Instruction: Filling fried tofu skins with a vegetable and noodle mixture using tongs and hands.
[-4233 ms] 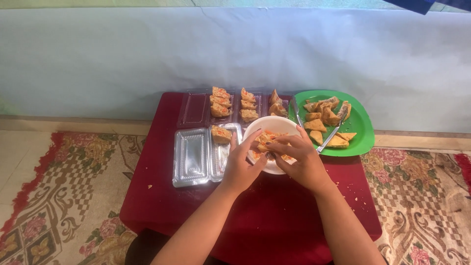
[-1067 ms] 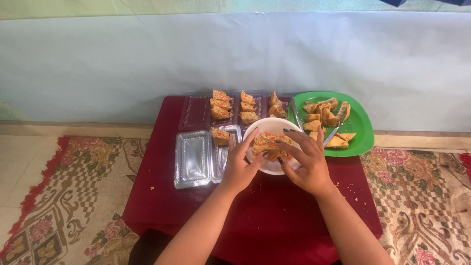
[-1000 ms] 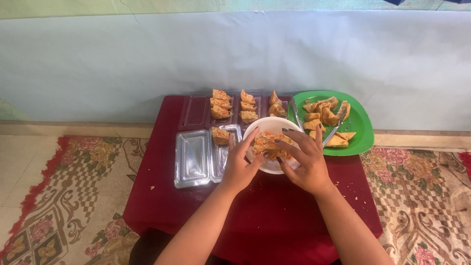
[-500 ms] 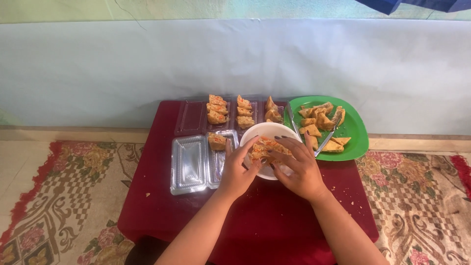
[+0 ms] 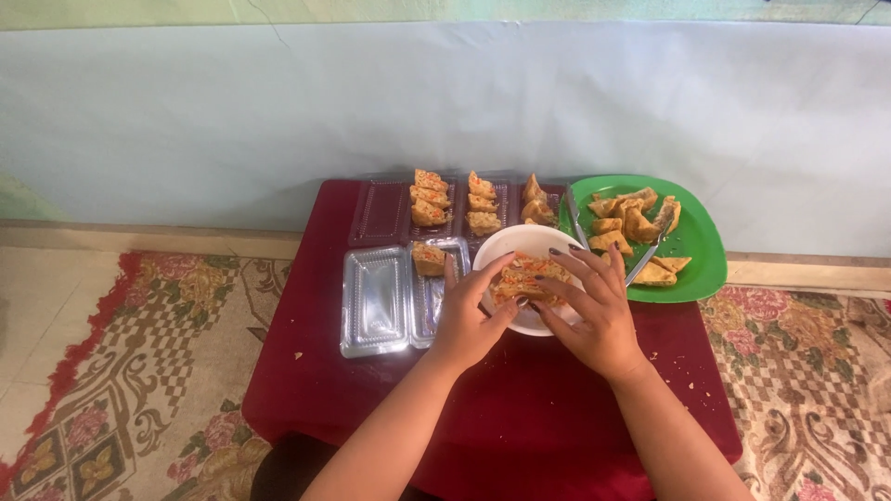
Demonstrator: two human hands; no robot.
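Observation:
Both hands work over a white bowl (image 5: 520,243) on a dark red table (image 5: 316,371). My left hand (image 5: 467,320) pinches the left side of an orange-brown stuffed piece of fried food (image 5: 527,280) held above the bowl. My right hand (image 5: 594,311) spreads its fingers over the right side of the same piece. Just left of the bowl lies an open clear plastic container (image 5: 379,301) with one filled piece (image 5: 428,259) in its right half.
A green plate (image 5: 698,249) with several fried pieces and metal tongs (image 5: 573,215) sits at the right. Behind the bowl, more clear containers (image 5: 376,211) hold rows of filled pieces. A patterned rug (image 5: 130,371) surrounds the table; a pale wall rises behind.
My hands have stayed over the bowl with the piece of food; the fingers shifted slightly and the right hand now lies flatter on it. The view drifted a little.

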